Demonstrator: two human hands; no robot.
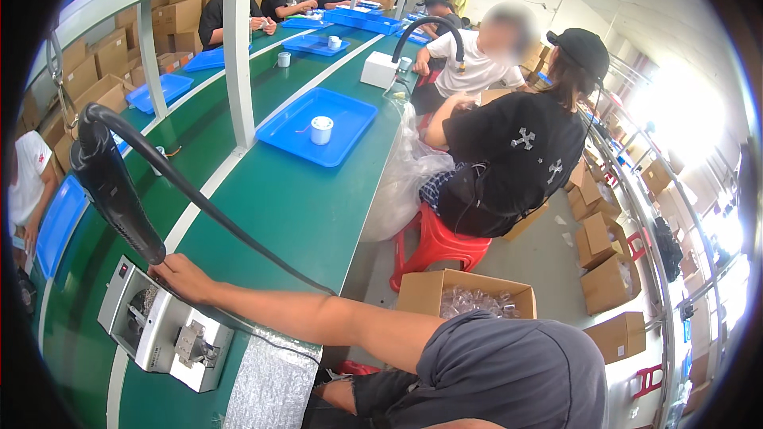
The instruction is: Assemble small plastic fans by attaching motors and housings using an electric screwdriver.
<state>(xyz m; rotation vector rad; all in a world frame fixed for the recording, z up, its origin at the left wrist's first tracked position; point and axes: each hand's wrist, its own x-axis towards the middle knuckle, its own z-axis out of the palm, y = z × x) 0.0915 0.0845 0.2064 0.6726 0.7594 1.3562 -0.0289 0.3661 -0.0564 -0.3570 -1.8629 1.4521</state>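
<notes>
Green bench [318, 214], in from its near edge: right hand [184, 279] at grey machine [163, 345] (can't tell grip; left hand unseen), likely adjusting, steadiness needed next.

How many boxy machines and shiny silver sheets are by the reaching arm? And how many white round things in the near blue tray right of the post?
Boxy machine: 1
Shiny silver sheet: 1
White round thing: 1
Total: 3

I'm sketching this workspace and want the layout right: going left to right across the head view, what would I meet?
Far-left blue tray → grey-white machine → middle blue tray holding a white cylindrical part → open cardboard box of clear plastic pieces → brown carton on the floor.
</notes>
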